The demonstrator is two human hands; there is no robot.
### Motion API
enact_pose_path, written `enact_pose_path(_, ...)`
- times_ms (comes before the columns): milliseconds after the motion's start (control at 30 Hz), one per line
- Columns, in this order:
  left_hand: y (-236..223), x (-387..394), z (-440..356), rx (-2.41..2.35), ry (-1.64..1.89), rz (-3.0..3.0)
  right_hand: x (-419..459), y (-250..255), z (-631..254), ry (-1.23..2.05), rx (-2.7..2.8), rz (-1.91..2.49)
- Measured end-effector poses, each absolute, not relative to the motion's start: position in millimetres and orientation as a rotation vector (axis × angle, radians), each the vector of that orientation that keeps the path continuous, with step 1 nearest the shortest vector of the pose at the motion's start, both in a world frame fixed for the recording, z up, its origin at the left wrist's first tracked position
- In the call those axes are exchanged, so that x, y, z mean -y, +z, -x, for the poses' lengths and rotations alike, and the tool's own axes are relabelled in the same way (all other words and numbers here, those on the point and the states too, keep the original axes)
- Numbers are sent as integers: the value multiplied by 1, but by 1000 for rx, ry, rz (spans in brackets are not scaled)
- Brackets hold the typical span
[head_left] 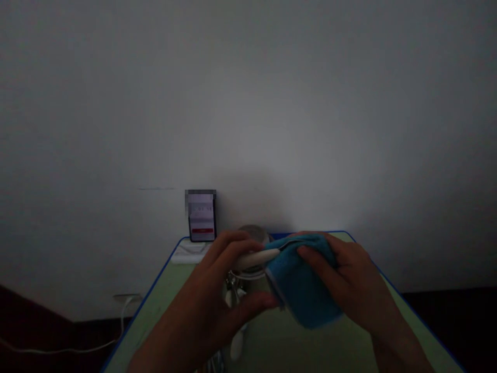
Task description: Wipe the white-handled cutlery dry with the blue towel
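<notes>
My left hand (pixel 219 285) grips the white handle of a piece of cutlery (pixel 258 259), with the thumb apart from the handle below. The cutlery's metal neck runs into a blue cloth (pixel 306 290), which hides its head, so its exact kind does not show. My right hand (pixel 345 274) pinches the cloth around that end, and the rest of the cloth hangs down. Beneath my hands, more white-handled cutlery (pixel 236 344) lies on the table, partly covered by my left hand. A round bowl-like container (pixel 254 233) stands behind the hands, mostly hidden.
The light green table (pixel 155 305) has a blue edge and meets a plain wall (pixel 272 129). A phone (pixel 202 220) stands upright at the back left on a white object (pixel 186 252). A white cable (pixel 77 351) runs below, left of the table.
</notes>
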State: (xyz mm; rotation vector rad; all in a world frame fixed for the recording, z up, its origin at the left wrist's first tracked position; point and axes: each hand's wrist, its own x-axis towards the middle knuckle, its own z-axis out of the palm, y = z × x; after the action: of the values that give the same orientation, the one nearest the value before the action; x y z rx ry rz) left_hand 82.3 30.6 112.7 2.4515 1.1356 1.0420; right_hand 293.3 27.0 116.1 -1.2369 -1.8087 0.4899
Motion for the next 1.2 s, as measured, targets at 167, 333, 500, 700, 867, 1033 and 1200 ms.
enact_pose_path(167, 104, -38, -85, -1272, 975, -2392, -28, 116, -291, 458, 1815, 1217)
enact_pose_path(333, 106, -39, -85, -1223, 1003, -2464, -27, 114, -289, 447, 1808, 1187)
enact_pose_path(500, 111, -35, -87, -1157, 1117, -2499, -26, 114, -290, 449, 1816, 1156)
enact_pose_path(700, 113, -33, -88, -1186, 1176, -2540, -25, 114, -288, 524, 1817, 1138)
enact_pose_path(867, 115, -34, -83, -1351, 1193, -2484, -26, 110, -294, 682, 1754, 1185)
enact_pose_path(1033, 116, -35, -72, -1422, 1122, -2424, -28, 109, -299, 770, 1745, 1132)
enact_pose_path(1200, 112, -37, -74, -1363, 1093, -2431, -29, 110, -296, 758, 1780, 1116)
